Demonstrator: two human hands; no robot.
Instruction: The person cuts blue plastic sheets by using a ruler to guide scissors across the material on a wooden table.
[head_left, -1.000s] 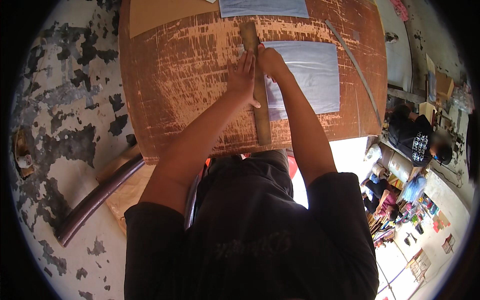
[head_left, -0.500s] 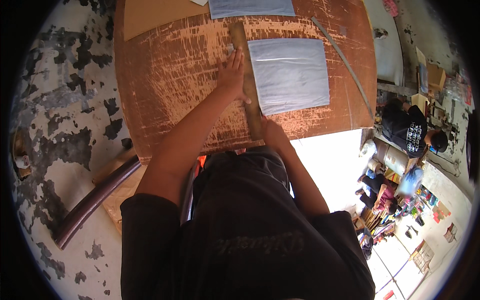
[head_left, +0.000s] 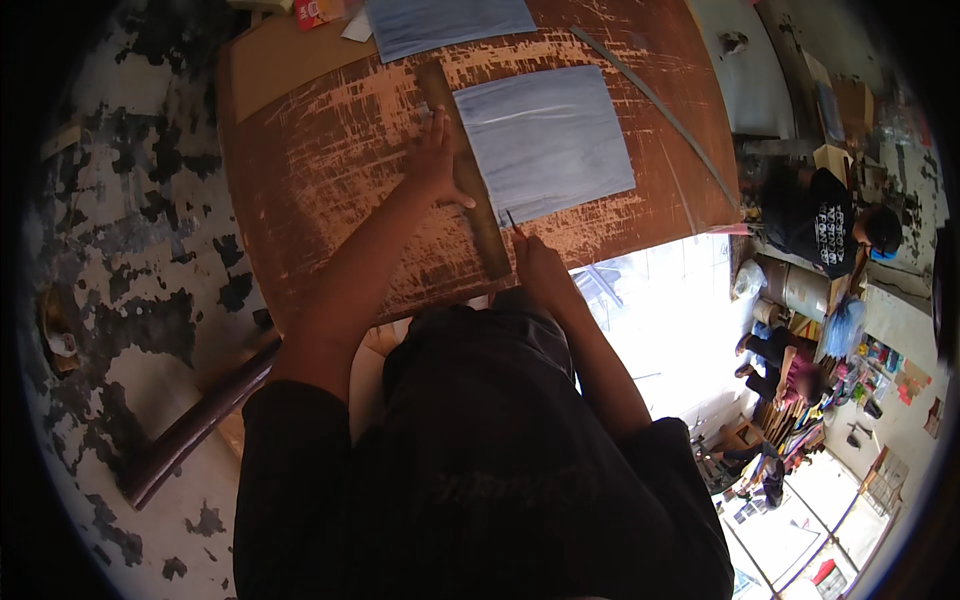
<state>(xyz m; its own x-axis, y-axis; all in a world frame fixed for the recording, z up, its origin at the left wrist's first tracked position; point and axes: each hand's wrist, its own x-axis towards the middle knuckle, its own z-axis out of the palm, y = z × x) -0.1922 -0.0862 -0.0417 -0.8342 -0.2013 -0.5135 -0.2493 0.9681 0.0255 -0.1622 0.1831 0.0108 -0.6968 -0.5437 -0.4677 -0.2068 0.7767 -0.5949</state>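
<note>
A grey-blue sheet [head_left: 550, 140] lies on the worn brown board [head_left: 340, 190] of the table. Along its left edge runs a long, dark straightedge [head_left: 466, 175]. My left hand [head_left: 432, 168] lies with fingers and thumb spread, pressing the straightedge at its left side and across it. At the sheet's near left corner, my right hand [head_left: 541, 270] is closed round a slim knife. Its thin dark blade [head_left: 511, 218] points up and away from me over that corner; whether it touches the sheet, I cannot tell.
A second grey-blue sheet [head_left: 450, 25] and brown cardboard [head_left: 290, 65] lie at the far side. A thin grey strip [head_left: 655, 95] rests to the right. Beyond the table, a person in black [head_left: 825, 225] and another in dark red [head_left: 795, 380] are at the right. A dark roll [head_left: 205, 425] leans at the left.
The whole view has shifted, so the table appears farther left and tilted. My right hand has drawn slightly off the sheet's corner, baring the blade. My left hand stays on the straightedge.
</note>
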